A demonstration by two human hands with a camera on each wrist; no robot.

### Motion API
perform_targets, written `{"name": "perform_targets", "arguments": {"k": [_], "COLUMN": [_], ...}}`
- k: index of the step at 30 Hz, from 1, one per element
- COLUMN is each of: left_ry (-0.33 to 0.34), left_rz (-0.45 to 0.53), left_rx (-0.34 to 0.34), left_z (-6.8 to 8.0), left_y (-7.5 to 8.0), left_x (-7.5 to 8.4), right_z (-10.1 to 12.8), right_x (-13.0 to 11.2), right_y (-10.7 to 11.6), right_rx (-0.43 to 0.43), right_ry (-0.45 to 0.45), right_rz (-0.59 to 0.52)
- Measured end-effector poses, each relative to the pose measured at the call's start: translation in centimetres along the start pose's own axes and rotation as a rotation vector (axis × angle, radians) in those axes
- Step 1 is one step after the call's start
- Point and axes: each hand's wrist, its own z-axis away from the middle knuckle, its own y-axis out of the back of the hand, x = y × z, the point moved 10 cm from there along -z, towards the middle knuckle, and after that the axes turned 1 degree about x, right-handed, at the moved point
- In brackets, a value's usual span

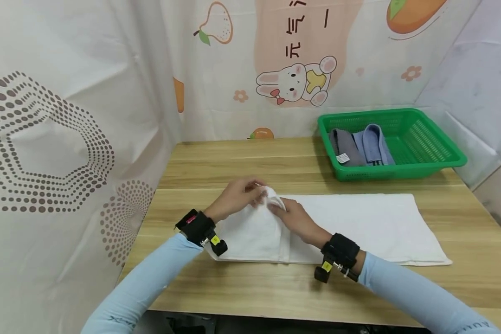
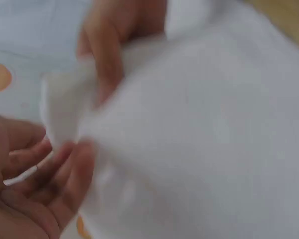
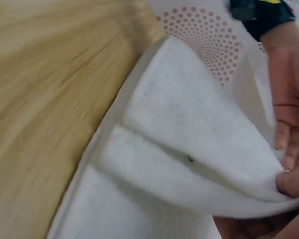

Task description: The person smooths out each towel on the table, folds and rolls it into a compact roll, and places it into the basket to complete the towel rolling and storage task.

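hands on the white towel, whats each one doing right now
Left hand: pinches the lifted end of the white towel.
Right hand: grips the same raised fold from the other side.

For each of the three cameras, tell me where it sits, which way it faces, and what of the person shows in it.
Head: on the person's head, looking forward and down at the wooden table, white towel, green basket; both forearms, left hand, right hand.
Left wrist: beside the left hand, blurred, close on the towel; fingers show.
Right wrist: low over the table, facing the towel's folded edge; fingertips show at right.
Shared: all show the towel in both hands' grip.
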Motion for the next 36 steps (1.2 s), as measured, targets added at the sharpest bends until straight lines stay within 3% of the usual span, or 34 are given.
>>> {"name": "perform_targets", "arguments": {"k": [4, 7, 10, 12, 15, 17, 20, 25, 32, 36], "left_ry": [-0.074, -0.060, 0.000, 0.044, 0.088, 0.093, 0.042, -0.002, 0.065, 0.048], "left_rz": [-0.287, -0.392, -0.435, -0.413, -0.289, -0.173, -0.091, -0.107, -0.060, -0.073], "left_rx": [-0.035, -0.144, -0.242, -0.286, -0.329, -0.362, -0.403, -0.424, -0.444, -0.455], "left_z": [-0.7, -1.0, -0.7, -0.4, 0.1, 0.4, 0.4, 1.0, 2.2, 2.9], "left_y": [0.9, 0.7, 0.7, 0.9, 1.2, 1.2, 1.1, 1.7, 2.4, 2.3], "left_x": [-2.2, -5.2, -8.1, -9.5, -10.4, -10.2, -8.8, -7.5, -8.9, -9.4], "right_z": [0.6, 1.2, 1.7, 2.1, 2.7, 3.1, 3.8, 4.8, 5.4, 4.7], "right_x": [-0.2, -0.9, -1.4, -1.4, -1.2, -1.1, -1.3, -1.6, -0.5, 1.4], "right_y": [1.4, 2.4, 3.7, 5.1, 7.6, 9.2, 11.2, 13.6, 16.1, 17.7], "right_rx": [-0.033, -0.065, -0.064, -0.038, 0.018, 0.051, 0.086, 0.135, 0.176, 0.191], "right_ry": [-0.045, -0.052, -0.075, -0.098, -0.126, -0.145, -0.156, -0.150, -0.158, -0.153], "right_rz": [-0.160, -0.256, -0.300, -0.293, -0.237, -0.209, -0.185, -0.154, -0.020, 0.139]}}
